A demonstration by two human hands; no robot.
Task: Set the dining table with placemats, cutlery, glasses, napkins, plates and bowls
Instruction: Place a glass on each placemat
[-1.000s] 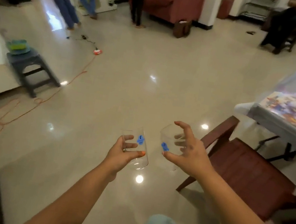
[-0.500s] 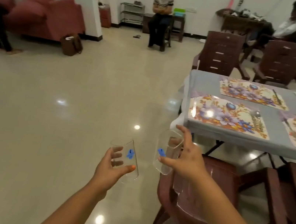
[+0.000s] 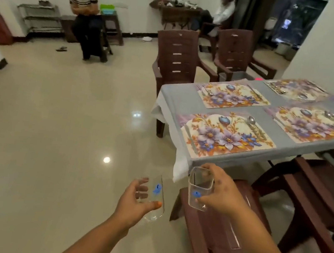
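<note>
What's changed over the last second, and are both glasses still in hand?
The view swung from open floor round to the table, which now fills the right side with four placemats laid and cutlery on them. The person has come closer to it. Unchanged: the left hand holds one glass, the right hand the other glass; nothing was let go.
</note>
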